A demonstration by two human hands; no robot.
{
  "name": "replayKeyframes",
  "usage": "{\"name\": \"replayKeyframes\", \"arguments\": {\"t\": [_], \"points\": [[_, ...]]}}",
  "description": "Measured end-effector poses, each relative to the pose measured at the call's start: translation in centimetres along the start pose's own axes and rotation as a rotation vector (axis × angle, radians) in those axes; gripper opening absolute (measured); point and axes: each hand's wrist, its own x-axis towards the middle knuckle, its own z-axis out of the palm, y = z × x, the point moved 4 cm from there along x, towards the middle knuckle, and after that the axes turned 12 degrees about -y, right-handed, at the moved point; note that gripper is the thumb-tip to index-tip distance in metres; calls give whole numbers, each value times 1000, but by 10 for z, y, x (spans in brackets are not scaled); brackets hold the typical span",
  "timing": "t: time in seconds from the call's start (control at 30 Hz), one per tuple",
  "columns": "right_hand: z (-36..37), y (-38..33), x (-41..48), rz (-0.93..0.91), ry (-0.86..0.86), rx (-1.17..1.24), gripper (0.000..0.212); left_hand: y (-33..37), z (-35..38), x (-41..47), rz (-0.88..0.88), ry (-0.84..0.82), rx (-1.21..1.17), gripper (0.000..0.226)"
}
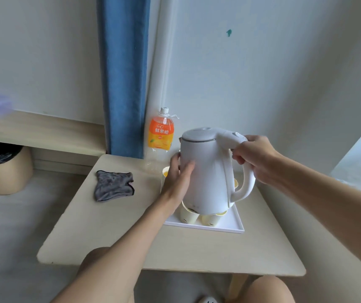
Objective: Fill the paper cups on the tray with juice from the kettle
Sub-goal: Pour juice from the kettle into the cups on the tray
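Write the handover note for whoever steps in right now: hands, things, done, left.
Right hand grips the kettle by its handle; left hand rests flat against its side.
Kettle is held above the paper cups on the white tray, spout toward the far-left cup.
Done: far-left cup shows juice.
Left: the other cups' fill is hidden by the kettle; check them, pour where needed, set the kettle down.

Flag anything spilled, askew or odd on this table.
No spill shows on the table or tray. Only a crumpled grey cloth lies left of the tray, and a teal smudge marks the wall. The kettle hides most cups.
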Motion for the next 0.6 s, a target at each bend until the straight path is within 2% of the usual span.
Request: {"name": "replayKeyframes", "arguments": {"t": [0.17, 0.37, 0.6], "points": [[-20, 15, 19, 35, 27, -74, 25, -23, 30, 9, 24, -84, -6, 54], [-40, 28, 35, 46, 30, -166, 25, -53, 56, 27, 83, -71, 2, 74], [-55, 30, 52, -9, 40, -297, 23, -70, 77, 44, 124, -67, -7, 73]]}}
